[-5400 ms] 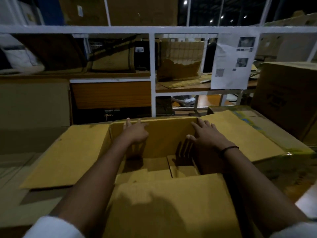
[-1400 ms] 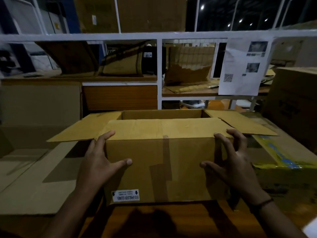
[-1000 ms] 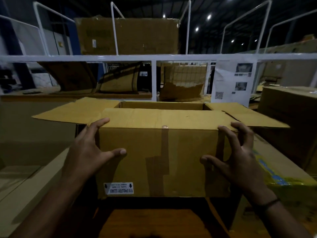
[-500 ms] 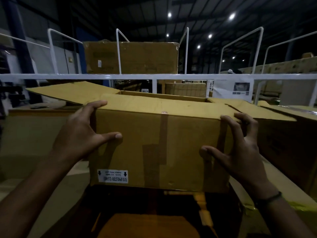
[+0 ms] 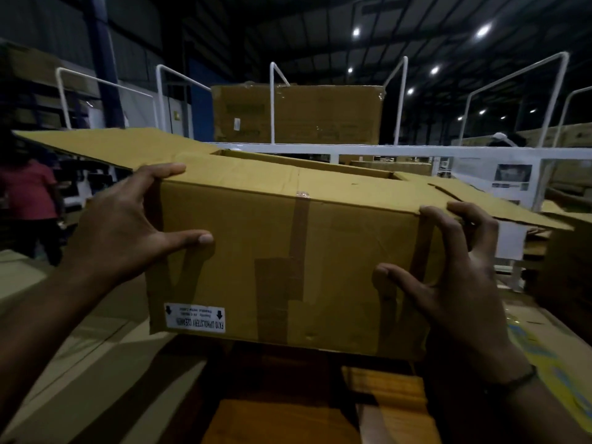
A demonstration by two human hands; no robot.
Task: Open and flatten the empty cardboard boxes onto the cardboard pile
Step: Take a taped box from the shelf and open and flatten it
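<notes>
A brown cardboard box (image 5: 288,257) is lifted in front of me, clear of the surface below, its top flaps spread out to left and right. Brown tape runs down its near face and a white label sits at the lower left corner. My left hand (image 5: 125,225) grips the box's left end, thumb on the near face and fingers over the top edge. My right hand (image 5: 448,270) grips the right end the same way. Flattened cardboard (image 5: 89,363) lies below at the left.
A white metal rail frame (image 5: 352,152) crosses behind the box, with a large closed carton (image 5: 298,116) beyond it. A person in a red shirt (image 5: 28,200) stands at far left. More cartons (image 5: 567,261) stack at right. A paper sheet (image 5: 499,184) hangs on the rail.
Both hands left the inside of the box, took hold of its ends and raised it off the surface. The view has tilted upward with it.
</notes>
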